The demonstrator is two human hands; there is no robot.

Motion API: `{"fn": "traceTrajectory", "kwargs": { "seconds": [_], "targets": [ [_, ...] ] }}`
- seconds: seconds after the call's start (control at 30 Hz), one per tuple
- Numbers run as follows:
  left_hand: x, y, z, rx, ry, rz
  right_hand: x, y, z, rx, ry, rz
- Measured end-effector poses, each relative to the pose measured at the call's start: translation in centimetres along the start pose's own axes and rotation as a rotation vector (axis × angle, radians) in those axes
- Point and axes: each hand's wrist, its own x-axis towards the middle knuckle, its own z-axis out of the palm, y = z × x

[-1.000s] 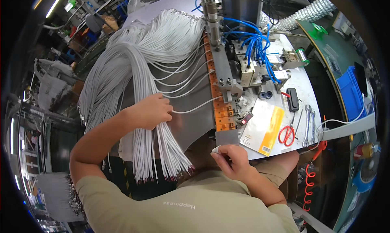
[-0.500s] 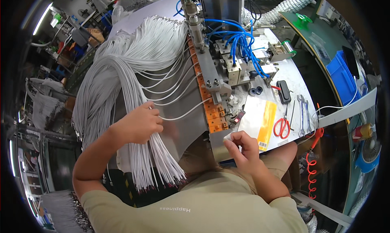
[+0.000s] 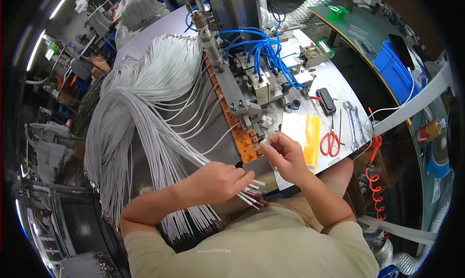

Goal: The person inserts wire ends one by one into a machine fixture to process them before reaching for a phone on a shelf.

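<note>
My left hand is closed around several white cables drawn out of the big bundle. Their cut ends, some with dark red tips, poke out past its fingers toward my lap. Beside the near end of an orange slotted strip, my right hand has its thumb and forefinger bent together in a pinch. Something small and whitish shows at those fingertips, too small to make out. A few single cables run from the bundle to the strip. More loose cable ends hang below my left forearm.
A metal press with blue air hoses stands behind the strip. To the right lie a yellow-and-white sheet, red-handled scissors, wrenches and a black-handled tool. A red coiled hose hangs past the table edge.
My left hand has moved right and nearer to me, bringing several cables away from the bundle toward my right hand. My right hand stays pinched near the strip's end. The view has shifted slightly.
</note>
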Motion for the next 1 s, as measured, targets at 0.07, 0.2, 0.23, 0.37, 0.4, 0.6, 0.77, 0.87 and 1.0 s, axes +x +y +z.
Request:
{"fn": "traceTrajectory", "kwargs": {
  "seconds": [0.07, 0.2, 0.23, 0.37, 0.4, 0.6, 0.77, 0.87, 1.0],
  "targets": [
    [0.4, -0.9, -0.1, -0.095, -0.037, -0.025, 0.6, 0.2, 0.1, 0.005, 0.005, 0.055],
    [0.5, -4.4, 0.0, -1.307, -0.264, -0.85, 0.1, 1.3, 1.1, -0.044, 0.19, 0.117],
    [0.0, -4.8, 1.0, -1.385, -0.115, -0.807, -0.4, 1.2, 1.6, -0.057, 0.189, 0.121],
    [-0.5, -5.2, 1.8, -1.523, 0.183, -0.743, -1.7, 0.5, 3.5, -0.406, 0.187, -0.231],
    [-0.2, -5.1, 1.1, -1.511, 0.17, -0.771, -1.1, 0.1, 3.4, -0.511, 0.166, -0.304],
    [-0.1, -4.9, 0.9, -1.341, 0.115, -0.756, 1.5, 0.1, 3.6, -0.546, 0.102, -0.229],
    [0.0, -4.7, 1.1, -1.216, 0.124, -0.701, 1.8, 0.7, 3.8, -0.582, 0.014, -0.418],
    [-0.2, -4.7, 1.1, -1.156, 0.115, -0.687, 0.7, 0.2, 3.6, -0.535, 0.044, -0.261],
    [-0.2, -4.5, 1.3, -1.085, 0.211, -0.65, 0.8, -0.1, 4.0, -0.607, 0.037, -0.311]
  ]
}}
